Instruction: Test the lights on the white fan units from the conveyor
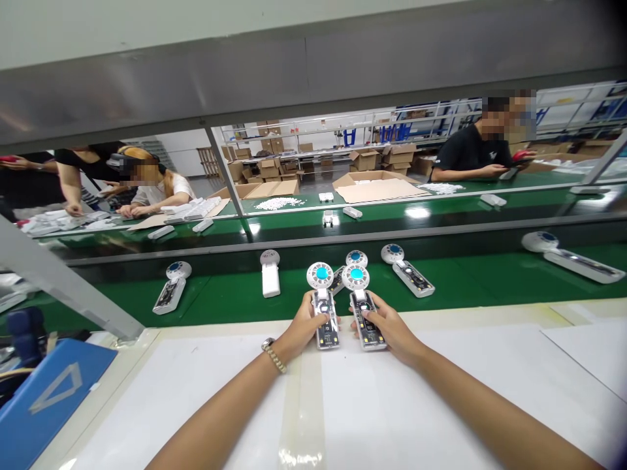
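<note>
your left hand [304,323] is closed around the body of the left handheld device [326,320], thumb on its clear front, and your right hand [390,326] grips the right handheld device [367,318] the same way. you hold the 2 side by side, round white heads with teal centers pointing away from you, above the near edge of the green belt [220,287] and the white worktop [416,405]. a third device [356,259] lies on the belt just behind them, partly hidden.

4 more devices lie on that belt: 2 to your left, a clear-fronted unit [169,295] and a plain white unit [270,281], and 2 to your right, a near right unit [414,279] and a far right unit [582,264].

past the divider, a large open carton [382,190] has flaps spread out and some white material showing inside; you can't tell what it is. a loose pile of small white pieces [279,203] sits outside it, to its left. farther back are more cardboard boxes [269,168], some open, their contents too small to make out. at your lower left is a blue container [59,391] marked with a pale triangle; its inside can't be seen.
</note>
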Motion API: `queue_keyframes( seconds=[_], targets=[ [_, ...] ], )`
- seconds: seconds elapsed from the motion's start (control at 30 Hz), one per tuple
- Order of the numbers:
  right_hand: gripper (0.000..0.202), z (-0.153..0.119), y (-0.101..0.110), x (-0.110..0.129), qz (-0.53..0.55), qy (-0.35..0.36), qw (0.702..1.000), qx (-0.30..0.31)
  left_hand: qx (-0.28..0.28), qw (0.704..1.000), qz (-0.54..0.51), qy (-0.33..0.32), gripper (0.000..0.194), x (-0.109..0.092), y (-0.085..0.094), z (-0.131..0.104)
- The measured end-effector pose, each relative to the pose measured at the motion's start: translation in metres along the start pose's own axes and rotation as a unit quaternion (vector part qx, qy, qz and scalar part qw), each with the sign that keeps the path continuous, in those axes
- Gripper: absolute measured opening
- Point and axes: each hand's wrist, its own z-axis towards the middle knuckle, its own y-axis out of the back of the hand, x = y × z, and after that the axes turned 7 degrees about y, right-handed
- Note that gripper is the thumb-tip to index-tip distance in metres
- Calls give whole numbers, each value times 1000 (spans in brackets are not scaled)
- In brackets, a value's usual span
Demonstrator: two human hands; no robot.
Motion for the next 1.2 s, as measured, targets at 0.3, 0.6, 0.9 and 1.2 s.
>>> queue_keyframes(
  seconds=[0.3,0.6,0.9,1.2],
  targets=[
    [47,-1,4,-2,-7,-1,1000,10,-10,999,22,25,45,-5,-2,-5],
    [58,1,6,-5,-8,11,1000,10,4,1000,1,21,45,-2,-2,-3],
    [59,0,6,-6,-11,11,999,32,18,1000,-14,7,41,-1,-1,-2],
    [66,-1,3,-4,17,2,1000,8,17,999,-21,26,41,-2,-4,-3]
  ],
)
